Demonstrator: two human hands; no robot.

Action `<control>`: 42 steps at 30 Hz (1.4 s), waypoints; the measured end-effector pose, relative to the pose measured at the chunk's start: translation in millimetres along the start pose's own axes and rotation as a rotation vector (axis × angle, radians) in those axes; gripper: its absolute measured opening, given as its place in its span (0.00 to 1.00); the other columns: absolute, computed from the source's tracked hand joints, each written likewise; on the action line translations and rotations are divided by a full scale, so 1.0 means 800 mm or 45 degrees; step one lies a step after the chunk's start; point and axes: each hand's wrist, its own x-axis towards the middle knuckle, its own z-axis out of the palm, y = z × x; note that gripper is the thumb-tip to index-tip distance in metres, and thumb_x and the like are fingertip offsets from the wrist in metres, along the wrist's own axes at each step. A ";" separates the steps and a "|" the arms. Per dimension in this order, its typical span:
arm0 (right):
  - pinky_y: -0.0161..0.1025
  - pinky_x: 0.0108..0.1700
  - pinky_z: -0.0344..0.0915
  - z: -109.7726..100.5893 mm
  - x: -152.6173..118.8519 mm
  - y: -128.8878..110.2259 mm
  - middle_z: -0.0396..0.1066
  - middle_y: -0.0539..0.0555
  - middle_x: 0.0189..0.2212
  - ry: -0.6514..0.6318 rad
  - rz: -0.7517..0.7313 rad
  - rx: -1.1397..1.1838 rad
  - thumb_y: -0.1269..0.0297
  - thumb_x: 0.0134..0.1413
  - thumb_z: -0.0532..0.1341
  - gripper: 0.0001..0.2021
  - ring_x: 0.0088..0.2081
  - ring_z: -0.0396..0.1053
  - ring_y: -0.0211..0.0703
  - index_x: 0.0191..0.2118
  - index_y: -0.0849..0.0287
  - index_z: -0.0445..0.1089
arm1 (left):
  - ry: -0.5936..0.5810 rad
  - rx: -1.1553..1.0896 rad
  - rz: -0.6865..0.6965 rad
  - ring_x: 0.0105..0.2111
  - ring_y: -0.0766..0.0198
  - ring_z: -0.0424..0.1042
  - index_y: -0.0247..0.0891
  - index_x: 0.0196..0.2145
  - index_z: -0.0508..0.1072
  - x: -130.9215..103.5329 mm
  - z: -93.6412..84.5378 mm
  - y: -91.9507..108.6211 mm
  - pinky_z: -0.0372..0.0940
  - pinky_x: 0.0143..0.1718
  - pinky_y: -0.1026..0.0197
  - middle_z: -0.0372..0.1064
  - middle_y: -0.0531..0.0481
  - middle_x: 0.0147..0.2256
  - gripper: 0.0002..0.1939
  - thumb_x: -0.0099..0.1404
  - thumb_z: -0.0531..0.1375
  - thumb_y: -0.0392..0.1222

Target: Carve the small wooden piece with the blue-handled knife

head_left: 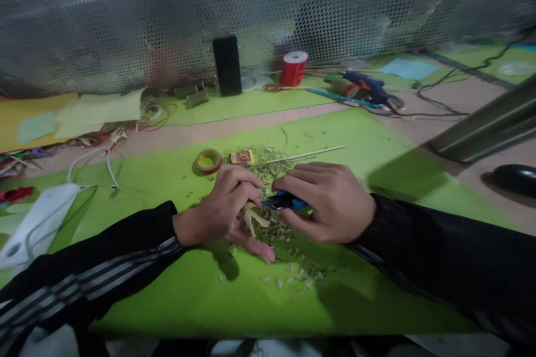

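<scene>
My left hand (232,203) is closed around a small pale piece of bamboo or wood (253,217), with the thumb stretched below it. Much of that piece is hidden by my fingers. In my right hand (322,198) is a utility knife (288,201) with a blue and black body; its blade (270,203) points left and lies at the top of the pale piece. Under both hands, many thin shavings (288,234) are scattered over the green mat (176,284). Just beyond my left hand are a matchbox (242,157) and a roll of tape (208,161).
A thin stick (310,153) lies beyond my right hand. Farther back are a black phone (227,65) standing upright, a red spool (294,68) and a blue glue gun (366,86). A white power strip (42,217) is at left, a metal pole (489,117) at right.
</scene>
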 end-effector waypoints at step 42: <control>0.34 0.27 0.52 0.001 0.012 0.016 0.64 0.48 0.20 -0.226 0.430 0.484 0.31 0.54 0.51 0.31 0.22 0.58 0.36 0.29 0.58 0.65 | -0.081 -0.230 -0.326 0.34 0.63 0.65 0.39 0.47 0.57 -0.001 0.004 0.001 0.66 0.35 0.57 0.62 0.48 0.37 0.11 0.69 0.54 0.39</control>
